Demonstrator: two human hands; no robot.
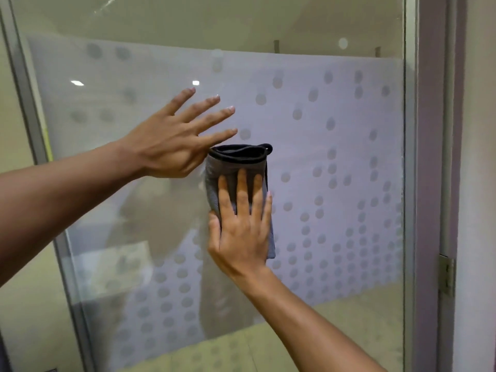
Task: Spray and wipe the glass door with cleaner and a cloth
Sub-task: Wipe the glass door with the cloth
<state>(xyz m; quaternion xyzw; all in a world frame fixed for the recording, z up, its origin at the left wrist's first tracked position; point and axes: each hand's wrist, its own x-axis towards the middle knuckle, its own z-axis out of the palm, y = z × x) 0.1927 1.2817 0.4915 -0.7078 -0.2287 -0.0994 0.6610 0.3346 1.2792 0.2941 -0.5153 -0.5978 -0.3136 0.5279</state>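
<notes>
My right hand presses the grey cloth flat on the dotted, frosted door, mid-pane. My left hand spreads wide beside it. I can't read any writing.

The right hand lies flat on a folded grey cloth with a black hem, pressing it against the glass door; its fingers point up and lie straight on the fabric, the thumb at the cloth's left edge. Up and to the left of it, the left hand is spread wide with straight fingers in front of the glass, its thumb side just beside the cloth's top left corner. A frosted film with grey dots covers the pane behind both hands. Right of the right hand runs the metal door frame, with a hinge lower down.
</notes>
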